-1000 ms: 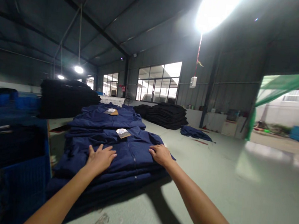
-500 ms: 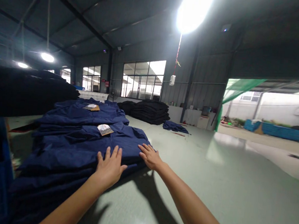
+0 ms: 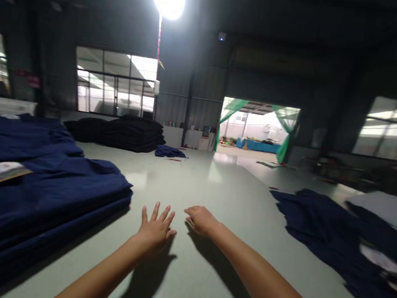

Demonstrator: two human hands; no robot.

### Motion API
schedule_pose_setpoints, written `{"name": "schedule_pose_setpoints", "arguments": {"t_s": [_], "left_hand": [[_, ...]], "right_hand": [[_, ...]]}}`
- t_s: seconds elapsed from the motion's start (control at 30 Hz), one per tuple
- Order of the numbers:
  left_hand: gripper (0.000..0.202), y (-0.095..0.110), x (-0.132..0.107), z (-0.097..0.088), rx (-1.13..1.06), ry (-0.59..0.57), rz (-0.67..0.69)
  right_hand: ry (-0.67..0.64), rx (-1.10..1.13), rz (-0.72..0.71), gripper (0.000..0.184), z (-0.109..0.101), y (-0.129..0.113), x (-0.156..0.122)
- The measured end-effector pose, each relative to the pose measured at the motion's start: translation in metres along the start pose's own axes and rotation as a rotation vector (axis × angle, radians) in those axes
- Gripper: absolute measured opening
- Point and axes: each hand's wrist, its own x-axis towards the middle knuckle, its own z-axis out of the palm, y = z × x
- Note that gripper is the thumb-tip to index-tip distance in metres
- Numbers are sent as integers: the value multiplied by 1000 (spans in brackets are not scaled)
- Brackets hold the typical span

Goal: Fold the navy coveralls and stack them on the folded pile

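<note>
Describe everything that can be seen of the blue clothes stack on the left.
The stack is of dark navy garments, woven cloth by its look, folded flat and piled in several layers. It lies on the pale green-grey surface at the left, running out of frame. A card tag rests on top. The left hand, fingers spread, is nearest but apart from it; the right hand is farther.

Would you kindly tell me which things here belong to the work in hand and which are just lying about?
In hand: left hand, right hand, both empty; stack of folded navy-blue fabric garments nearest them, paper tag on top.
Lying about: loose navy-blue garments at right; black fabric stacks at back; crumpled blue cloth beside them.
</note>
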Motion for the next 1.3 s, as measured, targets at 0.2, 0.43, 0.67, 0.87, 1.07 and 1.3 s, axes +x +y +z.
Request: {"name": "schedule_pose_setpoints", "arguments": {"t_s": [0.2, 0.43, 0.67, 0.87, 1.07, 1.3], "left_hand": [[52, 111, 48, 10, -62, -1, 225], [51, 237, 93, 23, -115, 1, 427], [47, 351, 140, 34, -258, 11, 682], [48, 433, 168, 47, -470, 66, 805], [60, 469, 186, 51, -608, -58, 622], [49, 472, 206, 56, -1413, -59, 347]], "right_hand": [[-10, -109, 235, 39, -19, 89, -106], [56, -132, 409, 39, -43, 174, -205], [144, -162, 580, 42, -65, 251, -277], [88, -202, 921, 61, -78, 280, -318], [83, -117, 1006, 37, -83, 287, -328], [208, -35, 846, 33, -91, 277, -313]]}}
